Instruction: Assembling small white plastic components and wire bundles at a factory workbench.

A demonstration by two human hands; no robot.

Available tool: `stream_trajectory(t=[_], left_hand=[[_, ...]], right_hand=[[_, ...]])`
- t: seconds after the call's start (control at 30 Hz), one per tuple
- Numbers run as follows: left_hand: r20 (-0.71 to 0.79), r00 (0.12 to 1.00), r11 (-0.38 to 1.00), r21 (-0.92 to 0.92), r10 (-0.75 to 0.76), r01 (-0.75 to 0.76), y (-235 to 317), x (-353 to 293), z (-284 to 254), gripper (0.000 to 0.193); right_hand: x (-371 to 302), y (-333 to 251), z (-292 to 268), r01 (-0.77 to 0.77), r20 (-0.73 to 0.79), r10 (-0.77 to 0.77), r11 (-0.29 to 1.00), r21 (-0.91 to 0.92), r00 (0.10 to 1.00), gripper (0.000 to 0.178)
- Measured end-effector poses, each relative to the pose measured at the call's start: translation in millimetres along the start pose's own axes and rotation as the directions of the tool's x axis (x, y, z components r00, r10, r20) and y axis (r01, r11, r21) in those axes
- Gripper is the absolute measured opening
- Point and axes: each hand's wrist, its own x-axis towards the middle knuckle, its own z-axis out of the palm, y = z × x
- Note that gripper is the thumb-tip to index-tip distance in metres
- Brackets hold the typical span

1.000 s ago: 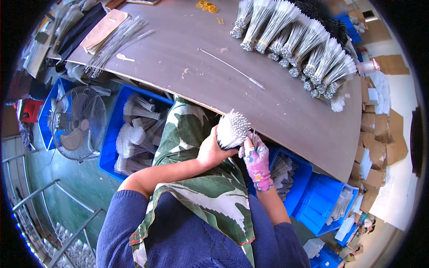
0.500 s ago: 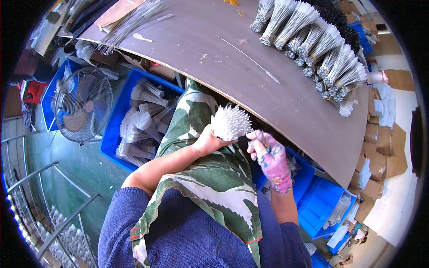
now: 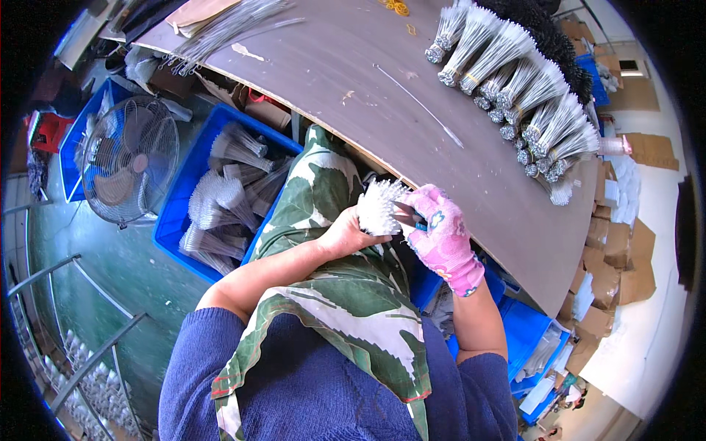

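Note:
Over my lap, my left hand (image 3: 344, 234) is closed around a bundle of thin white-tipped brushes (image 3: 380, 209), the bristle ends facing up. My right hand (image 3: 443, 234), in a pink flowered glove with bare fingertips, grips a small dark two-pronged tool (image 3: 406, 214), like pliers or snips. Its prongs are apart and lie against the right side of the bundle; the handles are mostly hidden in the glove. A single thin brush (image 3: 419, 106) lies on the brown table (image 3: 323, 77) in front of me.
Several tied brush bundles (image 3: 507, 81) stand at the table's far right. Loose wire stems (image 3: 228, 33) lie at its far left. A blue bin (image 3: 168, 234) of brush bundles is left of my knees, beside a floor fan (image 3: 131, 158). More blue bins (image 3: 529, 331) are at right.
My right hand has moved up to the bundle, and the dark tool now shows between its fingers. The bundle has shifted slightly right. The whole view has swung a little.

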Motion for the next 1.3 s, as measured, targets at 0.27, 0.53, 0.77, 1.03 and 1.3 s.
stream_trajectory(t=[0.27,0.53,0.77,1.03,1.3], left_hand=[[0.164,0.986,0.989,-0.145,-0.017,0.041,4,2,-4,0.043],[0.177,0.984,0.97,-0.231,-0.031,0.072,2,3,-5,0.048],[0.146,0.984,0.969,-0.208,-0.102,0.132,2,4,-1,0.055],[-0.07,0.995,0.997,0.032,-0.065,0.067,3,11,3,0.081],[-0.144,0.988,0.978,0.195,-0.046,0.074,10,8,5,0.086]], right_hand=[[3,-4,-11,0.023,0.129,-0.001,0.985,-0.168,0.992,0.037],[-1,2,-4,0.032,0.106,-0.014,0.984,-0.177,0.994,0.034],[-9,8,2,0.053,-0.115,-0.052,0.999,0.003,0.992,0.027],[-6,51,-86,-0.014,-0.576,0.527,0.745,0.666,0.625,0.002],[5,120,-65,-0.029,-0.403,0.795,0.466,0.885,0.454,0.021]])
